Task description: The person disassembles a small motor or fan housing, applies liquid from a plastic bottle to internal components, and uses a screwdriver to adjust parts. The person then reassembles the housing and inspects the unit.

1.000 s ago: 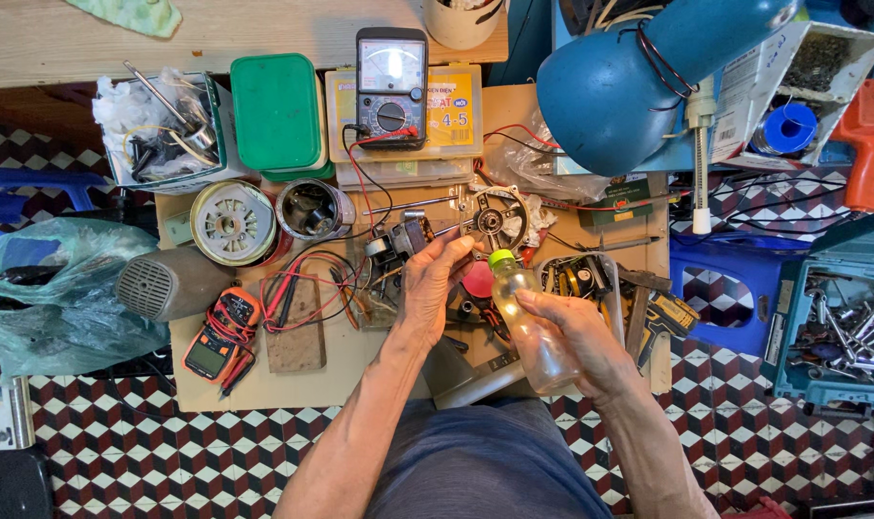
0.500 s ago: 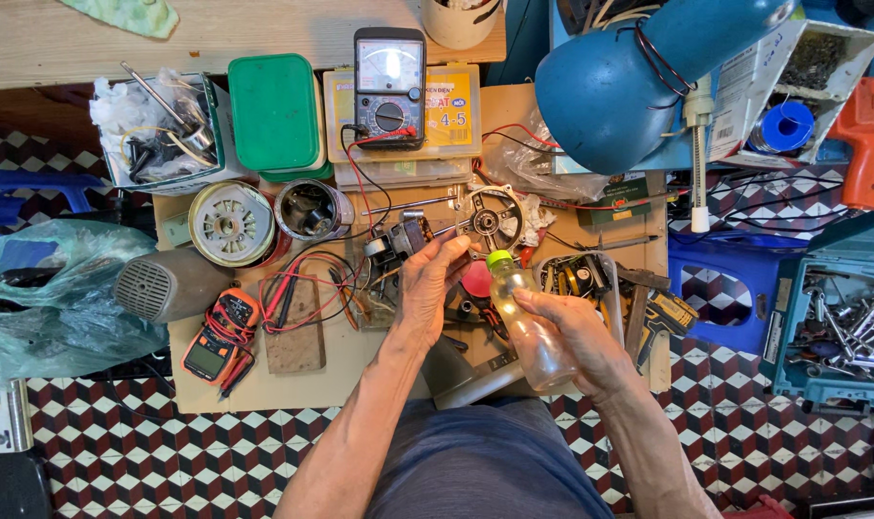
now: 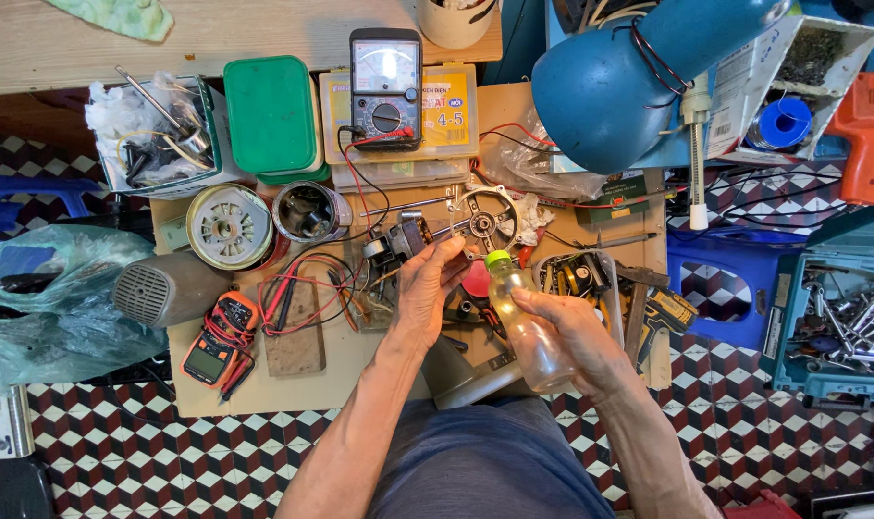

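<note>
My right hand (image 3: 573,336) grips a clear plastic bottle (image 3: 521,322) with a green cap, tilted so the cap points toward the middle of the bench. My left hand (image 3: 425,293) rests on a small electric motor with copper windings (image 3: 398,242), fingers curled over its shaft end. A round metal end housing (image 3: 485,219) lies just beyond the fingertips. A red round part (image 3: 475,281) shows between the two hands.
An analog multimeter (image 3: 386,86) stands on a flat box at the back, its red lead trailing to the motor. A green lidded box (image 3: 270,115), two round motor parts (image 3: 229,227), an orange digital meter (image 3: 221,338), a blue lamp head (image 3: 629,86) and a tool case (image 3: 840,317) surround the bench.
</note>
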